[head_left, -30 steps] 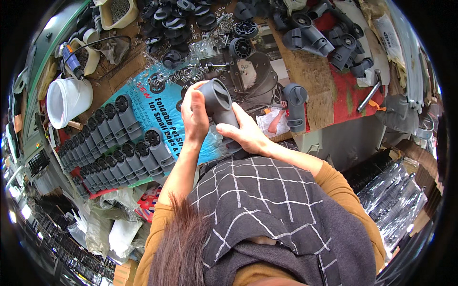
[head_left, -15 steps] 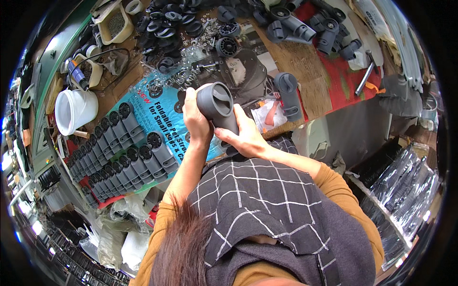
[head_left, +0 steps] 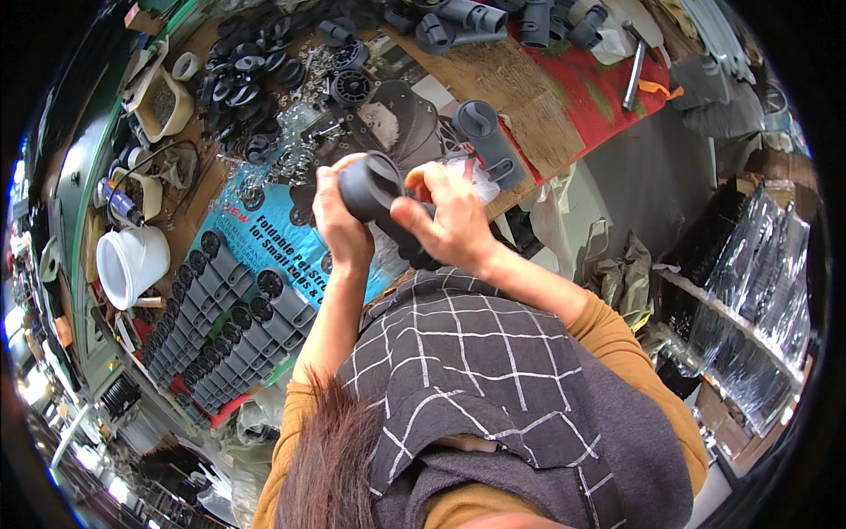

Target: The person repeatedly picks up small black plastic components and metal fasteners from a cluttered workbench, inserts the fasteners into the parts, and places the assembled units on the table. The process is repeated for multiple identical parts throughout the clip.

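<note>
Above the bench's near edge, my left hand [head_left: 342, 220] is wrapped round a dark grey plastic joint housing [head_left: 357, 192] from its left side. A round disc with a raised bar caps its upper end. My right hand [head_left: 456, 220] is closed at the cap's right rim, thumb and bent forefinger against it; the lower body runs down beneath that palm. Whether anything small sits between those fingertips is hidden. Right of my hands, a similar grey housing [head_left: 504, 157] rests near the bench edge, beside a small plastic bag [head_left: 483, 187].
Rows of grey housings with black wheel-like discs [head_left: 231, 275] lie to the left by a blue printed sheet [head_left: 275, 212]. Farther off are piled black caps [head_left: 242, 70] and scattered metal bits [head_left: 304, 132]. A white bucket [head_left: 159, 257], a blue power screwdriver [head_left: 125, 204] and a hammer [head_left: 634, 75] surround them.
My right hand has risen from the housing's lower body to the rim of its cap, fingers now bent. The housing has shifted left and tilted. The view has turned slightly.
</note>
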Available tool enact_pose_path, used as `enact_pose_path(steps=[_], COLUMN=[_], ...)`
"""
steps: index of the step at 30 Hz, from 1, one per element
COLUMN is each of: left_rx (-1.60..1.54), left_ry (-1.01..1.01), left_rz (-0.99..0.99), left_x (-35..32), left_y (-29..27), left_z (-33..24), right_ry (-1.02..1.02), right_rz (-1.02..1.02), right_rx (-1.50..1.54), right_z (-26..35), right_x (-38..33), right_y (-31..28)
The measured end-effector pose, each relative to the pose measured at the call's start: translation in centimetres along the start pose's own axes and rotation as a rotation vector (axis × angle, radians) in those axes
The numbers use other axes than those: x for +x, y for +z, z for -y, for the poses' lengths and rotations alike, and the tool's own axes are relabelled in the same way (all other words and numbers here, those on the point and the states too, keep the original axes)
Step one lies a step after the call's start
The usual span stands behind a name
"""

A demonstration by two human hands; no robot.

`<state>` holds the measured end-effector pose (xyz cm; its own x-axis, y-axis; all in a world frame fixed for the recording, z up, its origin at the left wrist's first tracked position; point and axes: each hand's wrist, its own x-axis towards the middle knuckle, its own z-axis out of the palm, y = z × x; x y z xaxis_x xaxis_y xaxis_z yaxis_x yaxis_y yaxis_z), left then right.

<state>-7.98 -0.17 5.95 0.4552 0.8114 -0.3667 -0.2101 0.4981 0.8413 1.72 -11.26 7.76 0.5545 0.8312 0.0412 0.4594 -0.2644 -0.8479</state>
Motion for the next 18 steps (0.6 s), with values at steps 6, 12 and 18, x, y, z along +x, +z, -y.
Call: enact_pose_path(steps=[6, 12, 18], left_rx=[-0.061, 0.180, 0.417], left_ry=[-0.343, -0.127, -0.027], left_rz=[-0.076, 0.148, 0.255], left_x=[1.5, 0.7, -1.0], left_y=[0.5, 0.1, 0.7], left_z=[0.9, 0.9, 2.5], right_ry=[0.044, 0.320, 0.249], right_rz=[0.024, 0.091, -0.100], right_rx=[0.109, 0.423, 0.159], right_z=[-0.2, -1.4, -7.0], right_x=[-3.3, -3.0, -1.5], right_y=[0.8, -0.3, -0.5])
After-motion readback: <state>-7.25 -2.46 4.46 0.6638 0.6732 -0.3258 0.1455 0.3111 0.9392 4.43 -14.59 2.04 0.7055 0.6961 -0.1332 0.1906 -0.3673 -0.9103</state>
